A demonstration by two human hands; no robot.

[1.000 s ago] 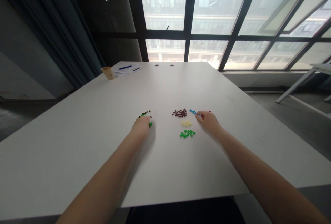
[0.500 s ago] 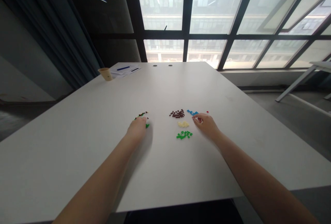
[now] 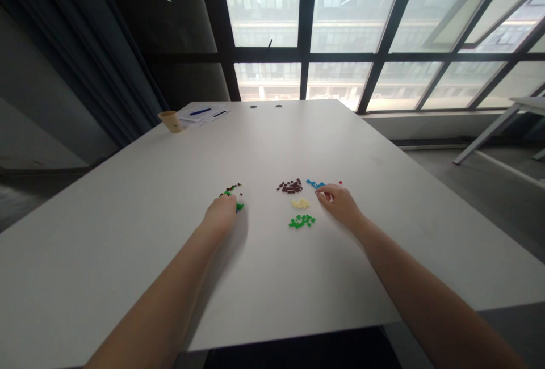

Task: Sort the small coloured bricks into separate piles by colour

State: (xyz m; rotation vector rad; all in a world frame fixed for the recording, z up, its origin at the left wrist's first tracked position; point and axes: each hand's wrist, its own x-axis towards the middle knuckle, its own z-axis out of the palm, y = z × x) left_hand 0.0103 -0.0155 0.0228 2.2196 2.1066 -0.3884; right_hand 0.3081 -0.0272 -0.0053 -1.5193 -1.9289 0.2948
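My left hand is over a mixed pile of small toy-brick-like pieces in green, dark brown and cream. The back of that hand hides its fingers and part of the pile. My right hand rests at the near edge of a blue pile, thumb and forefinger pressed together. Whatever lies between those fingertips is too small to make out. Left of it are a dark brown pile, a pale yellow pile and a green pile. One red piece lies just beyond the right hand.
All the piles lie on a large white table. Towards its far left stand a tan paper cup and papers with a blue pen on them. Two round dark discs sit at the far edge, before tall windows.
The left hand has shifted slightly over the mixed pile, and more green and a bit of blue show beside it. My right hand keeps its pinch near the blue pile. The view has moved a little.
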